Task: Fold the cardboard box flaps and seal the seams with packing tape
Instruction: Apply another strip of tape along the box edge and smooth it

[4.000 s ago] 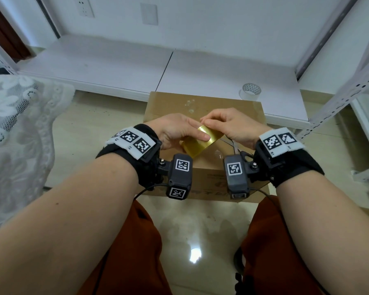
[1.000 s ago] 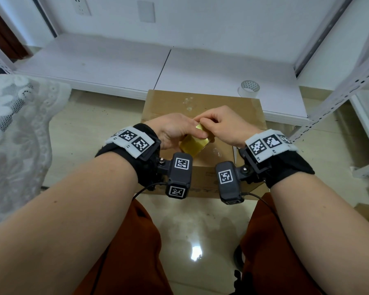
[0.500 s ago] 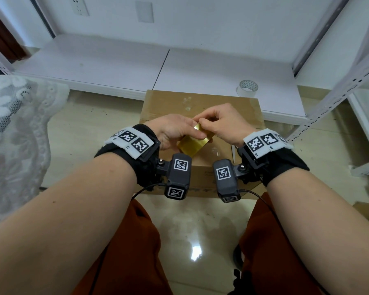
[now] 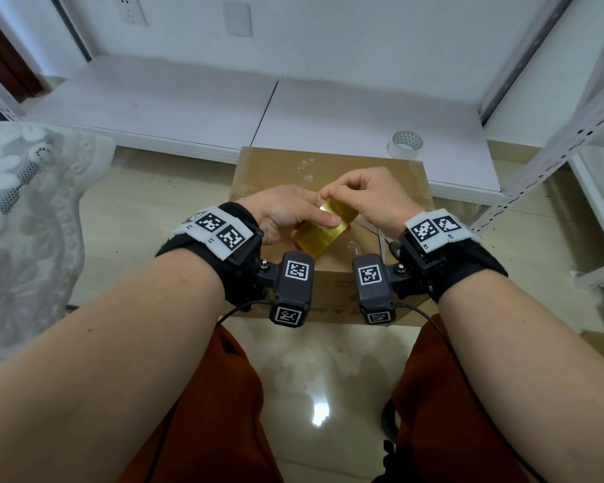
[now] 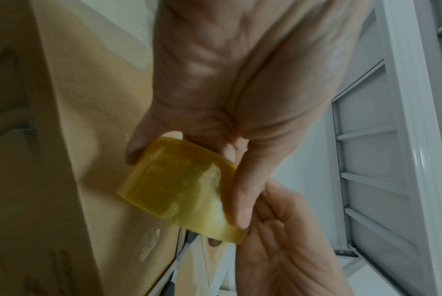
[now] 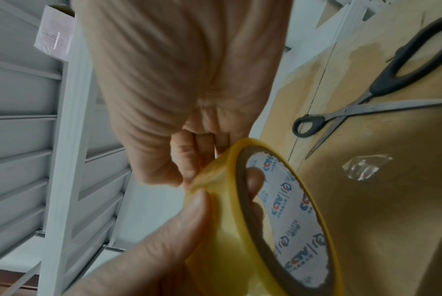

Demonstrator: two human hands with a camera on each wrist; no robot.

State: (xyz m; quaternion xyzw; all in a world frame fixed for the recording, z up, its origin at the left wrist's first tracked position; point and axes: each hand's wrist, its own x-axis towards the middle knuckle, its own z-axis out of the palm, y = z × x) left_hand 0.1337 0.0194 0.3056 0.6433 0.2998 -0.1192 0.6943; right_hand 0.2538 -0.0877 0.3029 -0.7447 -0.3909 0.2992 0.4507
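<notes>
A closed brown cardboard box (image 4: 276, 169) stands on the floor in front of my knees. Above its top, my left hand (image 4: 314, 221) grips a yellow packing tape roll (image 4: 323, 231), thumb across the outer face and fingers through the core. My right hand (image 4: 332, 195) meets the roll's far edge with curled fingers and pinches at the outer tape layer. In the right wrist view the right fingertips (image 6: 189, 172) pick at the tape roll (image 6: 240, 230) rim beside the left thumb. The left wrist view shows the tape roll (image 5: 179, 186) held just off the box top.
Black-handled scissors (image 6: 392, 80) lie open on the box top near my right wrist, with a crumpled tape scrap (image 6: 364, 168) beside them. A clear tape roll (image 4: 406, 142) sits on the white platform (image 4: 189, 99) behind. Lace fabric (image 4: 25, 221) is left, a metal rack (image 4: 555, 144) right.
Both hands stay over the box with the roll. The right fingers have shifted slightly along the roll's far edge, and the roll has tilted a little.
</notes>
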